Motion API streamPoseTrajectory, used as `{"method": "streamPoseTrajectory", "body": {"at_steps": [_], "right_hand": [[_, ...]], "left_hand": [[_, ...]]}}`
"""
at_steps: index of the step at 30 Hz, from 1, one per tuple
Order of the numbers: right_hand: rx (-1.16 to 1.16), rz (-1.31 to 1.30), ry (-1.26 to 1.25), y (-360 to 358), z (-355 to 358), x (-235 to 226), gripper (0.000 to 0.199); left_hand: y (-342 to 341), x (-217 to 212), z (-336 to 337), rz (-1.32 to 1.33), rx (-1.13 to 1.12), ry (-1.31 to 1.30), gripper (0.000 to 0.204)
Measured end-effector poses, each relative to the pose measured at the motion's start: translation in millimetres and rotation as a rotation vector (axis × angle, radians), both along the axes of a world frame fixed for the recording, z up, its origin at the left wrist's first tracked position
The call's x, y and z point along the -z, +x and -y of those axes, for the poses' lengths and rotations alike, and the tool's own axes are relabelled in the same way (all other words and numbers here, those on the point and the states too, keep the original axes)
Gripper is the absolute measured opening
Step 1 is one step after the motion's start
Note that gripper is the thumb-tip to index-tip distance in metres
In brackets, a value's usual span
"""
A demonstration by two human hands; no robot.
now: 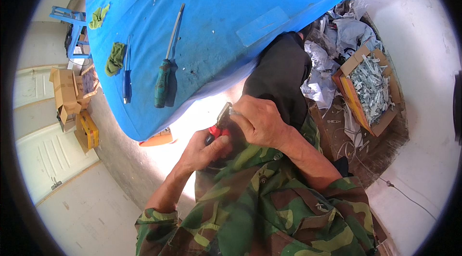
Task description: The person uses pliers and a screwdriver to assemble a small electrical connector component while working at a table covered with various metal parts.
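My left hand grips the red handles of a pair of pliers just below the edge of the blue table. The pliers' metal jaws point up toward my right hand. That hand is closed around a small part at the jaws; the part itself is hidden by my fingers. Both hands are over my lap, above my camouflage jacket and dark trousers.
On the table lie a long green-handled screwdriver, a blue-handled tool and green rags. A cardboard box of small pale parts stands to my right among crumpled paper. Cardboard boxes sit on the floor at left.
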State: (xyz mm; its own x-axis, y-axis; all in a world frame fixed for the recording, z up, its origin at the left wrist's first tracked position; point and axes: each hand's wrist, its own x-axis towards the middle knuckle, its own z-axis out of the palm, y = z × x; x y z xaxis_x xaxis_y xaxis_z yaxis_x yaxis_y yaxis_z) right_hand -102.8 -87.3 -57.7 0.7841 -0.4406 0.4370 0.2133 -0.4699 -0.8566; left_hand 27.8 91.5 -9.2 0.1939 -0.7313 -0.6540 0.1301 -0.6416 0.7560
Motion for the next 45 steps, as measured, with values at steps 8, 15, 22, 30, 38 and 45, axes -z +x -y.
{"method": "streamPoseTrajectory", "body": {"at_steps": [8,15,22,30,38,45], "right_hand": [[0.002,0.029,-0.014,-5,-2,1,0.017],[0.038,0.053,0.030,-12,-4,6,0.021],[0.061,-0.091,0.464,-23,-15,-5,0.017],[-0.214,-0.041,1.390,-25,-13,-19,0.018],[-0.241,-0.062,1.828,-26,-16,-40,0.016],[-0.334,0.079,2.088,-29,-23,-50,0.023]], "left_hand": [[-9,7,-5,-0.255,-0.072,-0.073,0.040],[-15,-1,2,-0.224,-0.089,-0.056,0.033],[-15,1,8,0.097,-0.019,-0.045,0.027],[-10,-2,11,0.460,0.097,-0.095,0.024],[-4,-2,11,0.874,0.145,-0.262,0.029],[7,2,20,1.138,0.199,-0.440,0.031]]}}
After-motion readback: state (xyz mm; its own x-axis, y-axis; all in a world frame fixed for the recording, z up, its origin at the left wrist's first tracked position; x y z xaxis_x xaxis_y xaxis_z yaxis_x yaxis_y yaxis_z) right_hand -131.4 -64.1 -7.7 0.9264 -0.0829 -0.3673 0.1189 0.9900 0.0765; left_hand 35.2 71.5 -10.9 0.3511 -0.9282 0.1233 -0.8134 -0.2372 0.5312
